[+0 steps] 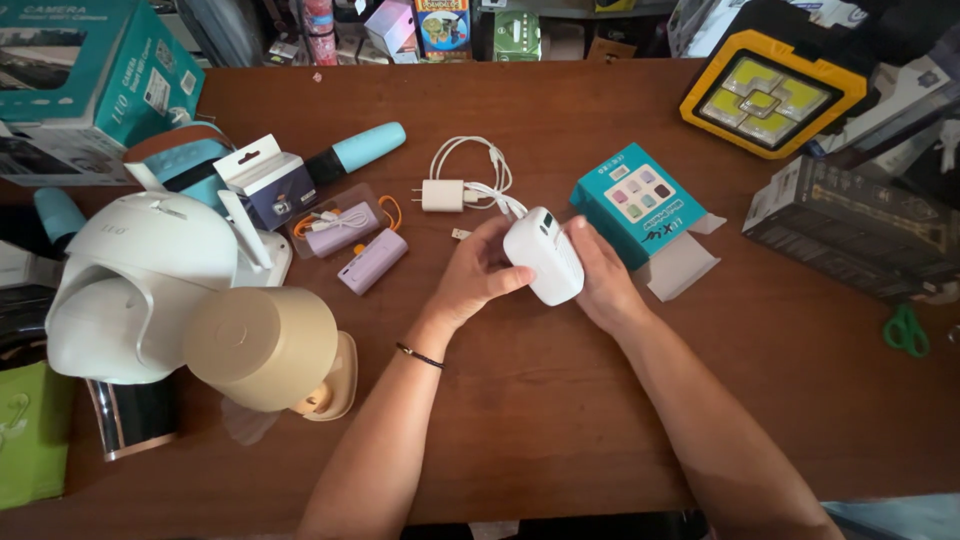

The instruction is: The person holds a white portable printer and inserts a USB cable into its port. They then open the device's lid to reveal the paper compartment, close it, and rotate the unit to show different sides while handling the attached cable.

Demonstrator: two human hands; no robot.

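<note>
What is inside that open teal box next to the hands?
The teal box lies with its white end flap open beside the right hand, but the opening faces sideways, so its inside cannot be seen. Both hands hold a white device.

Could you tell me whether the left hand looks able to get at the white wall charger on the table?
Probably yes: the wall charger lies just beyond the left hand with bare table between, though that hand now grips the white device.

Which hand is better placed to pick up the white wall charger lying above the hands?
Left, probably. The left hand sits just below the white charger, while the right hand lies on the far side of the white power bank, by the teal box.
</note>
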